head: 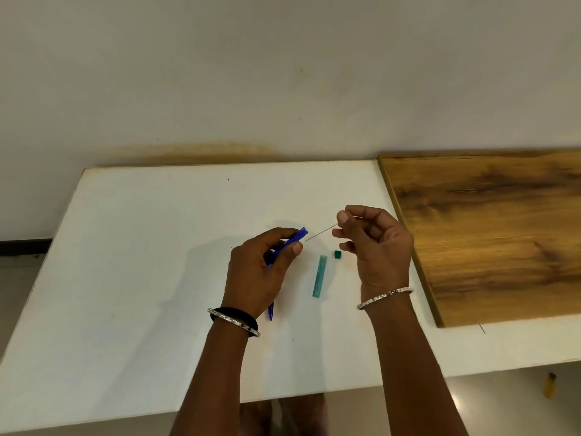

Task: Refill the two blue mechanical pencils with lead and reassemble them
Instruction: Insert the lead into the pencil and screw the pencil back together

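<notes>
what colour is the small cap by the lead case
Dark green, clearest in the head view: the cap beside the lead case.

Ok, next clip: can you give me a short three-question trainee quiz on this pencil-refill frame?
1. Multiple choice: what does the right hand pinch?
A) an eraser
B) a thin lead
C) a screwdriver
2. True or false: the green cap lies on the white table, apart from the teal lead case.
3. Fill in: the left hand grips a blue mechanical ____, its upper end pointing toward the lead.

Key: 1 B; 2 true; 3 pencil.
</notes>
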